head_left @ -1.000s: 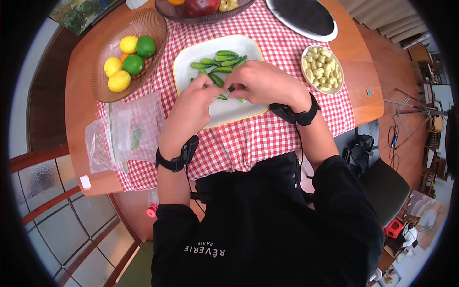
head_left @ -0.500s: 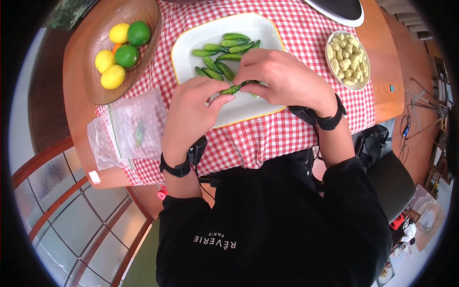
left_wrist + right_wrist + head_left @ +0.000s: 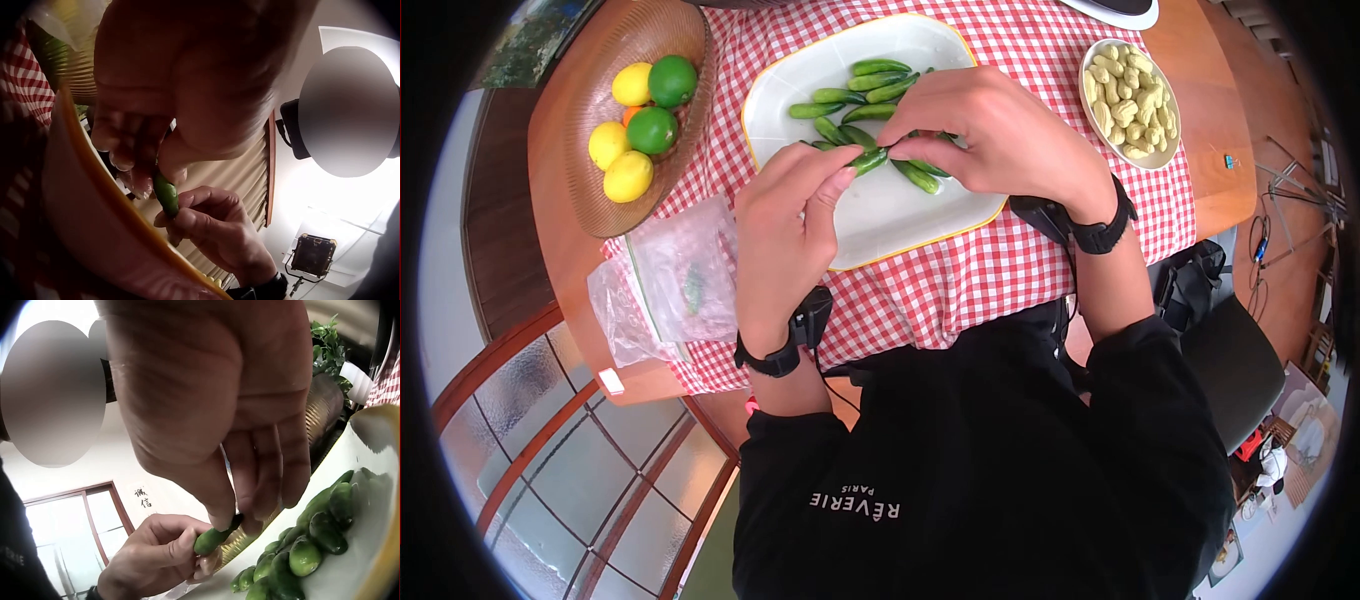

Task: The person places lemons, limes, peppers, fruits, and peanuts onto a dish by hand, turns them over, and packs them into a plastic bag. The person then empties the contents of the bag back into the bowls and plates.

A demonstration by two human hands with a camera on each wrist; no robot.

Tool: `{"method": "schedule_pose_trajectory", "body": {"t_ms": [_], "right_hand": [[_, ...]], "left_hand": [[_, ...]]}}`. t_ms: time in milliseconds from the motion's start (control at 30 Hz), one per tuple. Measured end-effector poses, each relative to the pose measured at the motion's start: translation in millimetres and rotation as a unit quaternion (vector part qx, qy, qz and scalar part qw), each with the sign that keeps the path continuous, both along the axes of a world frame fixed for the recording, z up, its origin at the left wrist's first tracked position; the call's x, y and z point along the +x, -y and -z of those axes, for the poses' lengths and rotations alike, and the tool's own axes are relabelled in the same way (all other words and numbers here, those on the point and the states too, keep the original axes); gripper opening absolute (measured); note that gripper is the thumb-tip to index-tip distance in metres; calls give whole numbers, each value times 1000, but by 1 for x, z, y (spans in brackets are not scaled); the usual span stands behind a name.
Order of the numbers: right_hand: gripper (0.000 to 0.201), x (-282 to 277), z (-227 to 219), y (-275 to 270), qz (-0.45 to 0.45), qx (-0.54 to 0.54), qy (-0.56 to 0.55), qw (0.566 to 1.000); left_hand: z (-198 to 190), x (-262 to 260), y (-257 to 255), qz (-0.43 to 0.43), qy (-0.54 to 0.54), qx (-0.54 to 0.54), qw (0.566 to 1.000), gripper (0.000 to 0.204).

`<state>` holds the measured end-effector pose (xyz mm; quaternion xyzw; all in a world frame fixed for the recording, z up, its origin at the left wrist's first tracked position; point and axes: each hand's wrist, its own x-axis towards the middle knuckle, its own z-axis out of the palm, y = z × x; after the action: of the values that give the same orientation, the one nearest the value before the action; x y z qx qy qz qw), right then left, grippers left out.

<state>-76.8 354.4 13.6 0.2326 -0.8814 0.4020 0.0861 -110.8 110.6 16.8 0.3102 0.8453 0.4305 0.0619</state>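
Note:
Over the white tray with a yellow rim, a small glossy green chili pepper is held between both hands. My left hand pinches its lighter end between thumb and fingers. The thumb and fingertips of my right hand pinch the darker, narrow end, which shows in the right wrist view beside the held pepper. More green peppers lie in the tray beyond the hands, and others lie partly beneath the right hand.
To the left stands a ribbed brown bowl with lemons and green citrus. A clear plastic bag lies in front of it. At the right is a white bowl of peanuts. A red checked cloth lies under the tray.
The hands were low among the peppers; by half a second ago both held one pepper above the tray. They still grip it, slightly farther up and left in the shifted view.

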Motion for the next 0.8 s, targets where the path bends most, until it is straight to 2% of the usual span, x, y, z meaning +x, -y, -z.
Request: {"method": "schedule_pose_trajectory", "body": {"t_ms": [167, 333, 433, 500, 633, 700, 800], "right_hand": [[11, -1, 1, 1, -9, 3, -27, 1000], [8, 1, 2, -1, -29, 1, 9, 1000], [11, 3, 3, -3, -56, 57, 65, 995], [11, 4, 5, -1, -49, 79, 73, 993], [12, 4, 0, -2, -52, 129, 96, 986], [12, 5, -3, -1, -35, 130, 96, 986], [13, 6, -2, 0, -14, 129, 86, 988]], "left_hand": [[5, -1, 3, -1, -13, -5, 1000, 19], [3, 1, 2, -5, 0, -21, 1000, 24], [4, 0, 4, 28, -22, -36, 999, 25], [5, -3, 4, 79, -44, -40, 995, 25], [3, -2, 5, 98, -27, -62, 993, 25], [1, -2, 6, 100, -61, -74, 990, 24], [-6, 0, 9, 103, -37, -83, 991, 25]]}}
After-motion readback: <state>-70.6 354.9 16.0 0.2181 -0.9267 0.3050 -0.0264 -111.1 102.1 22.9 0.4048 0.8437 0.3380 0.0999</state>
